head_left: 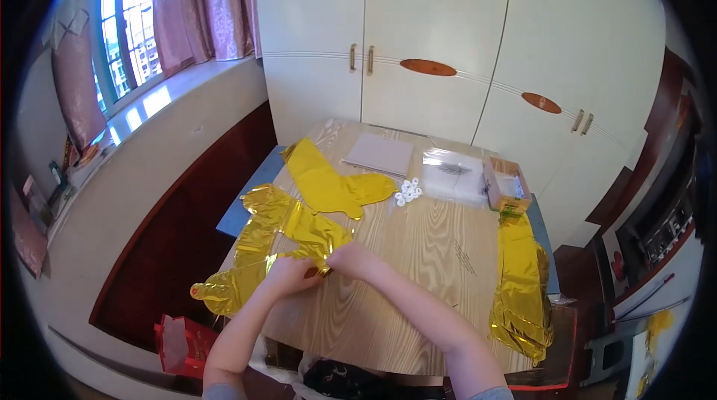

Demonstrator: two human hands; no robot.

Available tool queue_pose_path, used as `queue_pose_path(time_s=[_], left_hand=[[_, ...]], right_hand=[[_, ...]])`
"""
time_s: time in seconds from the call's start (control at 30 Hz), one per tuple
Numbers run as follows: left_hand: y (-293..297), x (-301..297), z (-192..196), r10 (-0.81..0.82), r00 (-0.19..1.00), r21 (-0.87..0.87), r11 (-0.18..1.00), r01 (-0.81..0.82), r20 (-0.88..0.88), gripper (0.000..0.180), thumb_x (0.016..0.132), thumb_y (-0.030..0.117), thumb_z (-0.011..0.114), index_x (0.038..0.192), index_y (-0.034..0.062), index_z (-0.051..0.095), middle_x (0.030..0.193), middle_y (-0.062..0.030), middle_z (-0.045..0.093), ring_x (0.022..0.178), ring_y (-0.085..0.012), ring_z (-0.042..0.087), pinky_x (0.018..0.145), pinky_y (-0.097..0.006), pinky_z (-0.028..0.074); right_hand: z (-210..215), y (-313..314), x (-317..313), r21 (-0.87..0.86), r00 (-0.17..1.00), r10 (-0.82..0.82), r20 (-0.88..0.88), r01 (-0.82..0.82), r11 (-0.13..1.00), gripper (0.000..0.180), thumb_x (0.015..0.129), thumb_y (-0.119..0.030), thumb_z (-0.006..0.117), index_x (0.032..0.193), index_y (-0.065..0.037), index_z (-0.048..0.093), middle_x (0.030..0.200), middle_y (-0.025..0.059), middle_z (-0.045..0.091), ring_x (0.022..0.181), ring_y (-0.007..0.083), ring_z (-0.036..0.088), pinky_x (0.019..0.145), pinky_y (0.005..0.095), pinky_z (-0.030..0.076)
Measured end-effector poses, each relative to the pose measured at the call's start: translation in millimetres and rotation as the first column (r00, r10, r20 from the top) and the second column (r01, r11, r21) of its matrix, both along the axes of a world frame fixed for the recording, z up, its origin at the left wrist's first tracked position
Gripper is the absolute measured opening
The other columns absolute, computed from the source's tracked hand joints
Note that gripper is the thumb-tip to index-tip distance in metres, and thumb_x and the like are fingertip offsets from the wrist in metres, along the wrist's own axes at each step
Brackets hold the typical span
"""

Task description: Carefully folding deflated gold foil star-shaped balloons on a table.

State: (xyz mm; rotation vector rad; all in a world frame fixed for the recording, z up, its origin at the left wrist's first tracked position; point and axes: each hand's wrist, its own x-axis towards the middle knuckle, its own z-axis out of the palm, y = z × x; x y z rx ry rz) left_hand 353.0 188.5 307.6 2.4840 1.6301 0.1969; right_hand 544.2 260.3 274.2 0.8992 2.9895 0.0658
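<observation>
A flat, crumpled gold foil balloon [258, 239] lies at the left of the wooden table. My left hand [291, 274] is closed on its near edge, fingers curled under. Close beside it, my right hand [354, 259] pinches the same foil at its right end. The fingertips are partly hidden, so any small thing between them cannot be made out. Just beyond lies another flat gold foil balloon [321, 180], untouched. Several small white rolls [408, 191] sit in a cluster to its right.
Toward the back are a pale flat stack [379, 153], clear plastic bags [454, 176] and an open cardboard box [508, 185]. More gold foil [519, 288] hangs along the right edge of the wooden table [418, 288]. A red bag [184, 346] stands below left; white cabinets [433, 11] rise behind.
</observation>
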Motion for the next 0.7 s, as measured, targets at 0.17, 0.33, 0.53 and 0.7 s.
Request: queue_pose_path(time_s=[0.17, 0.33, 0.53, 0.7], left_hand=[[-1, -3, -2, 0.093, 0.994, -0.03, 0.995, -0.091, 0.062, 0.037, 0.082, 0.048, 0.062, 0.081, 0.0112, 0.068, 0.074, -0.013, 0.068, 0.071, -0.032, 0.067, 0.067, -0.044, 0.052], [4, 1, -12, 0.134, 0.983, 0.003, 0.991, -0.135, 0.123, 0.034, 0.084, 0.044, 0.062, 0.084, 0.0119, 0.072, 0.078, -0.0126, 0.069, 0.071, -0.0327, 0.067, 0.067, -0.044, 0.053], [14, 2, -17, 0.235, 0.965, -0.018, 0.972, -0.234, 0.117, 0.034, 0.083, 0.043, 0.062, 0.084, 0.0106, 0.072, 0.08, -0.0132, 0.07, 0.073, -0.0326, 0.067, 0.069, -0.044, 0.053], [6, 12, -7, 0.198, 0.971, -0.021, 0.98, -0.197, 0.132, 0.029, 0.081, 0.039, 0.063, 0.082, 0.0108, 0.07, 0.079, -0.0137, 0.069, 0.074, -0.0329, 0.067, 0.068, -0.045, 0.052]], right_hand=[[32, -7, -5, -0.136, 0.977, -0.111, -0.183, 0.087, 0.987, 0.017, 0.08, -0.025, 0.065, 0.085, -0.01, 0.07, 0.082, 0.009, 0.07, 0.081, 0.029, 0.068, 0.067, 0.0432, 0.052], [20, -3, -4, -0.007, 0.956, -0.061, -0.288, 0.062, 0.998, 0.013, 0.08, -0.028, 0.065, 0.086, -0.016, 0.068, 0.082, 0.002, 0.068, 0.087, 0.021, 0.065, 0.076, 0.0368, 0.044], [9, -4, -10, 0.294, 0.94, 0.086, -0.33, 0.016, 0.956, 0.005, 0.078, -0.023, 0.065, 0.079, -0.018, 0.064, 0.079, -0.0028, 0.065, 0.086, 0.0158, 0.063, 0.077, 0.0339, 0.041], [-1, -12, -6, 0.247, 0.933, -0.006, -0.361, 0.102, 0.963, 0.009, 0.077, -0.022, 0.065, 0.084, -0.017, 0.063, 0.08, -0.0029, 0.064, 0.085, 0.0163, 0.063, 0.076, 0.0345, 0.041]])
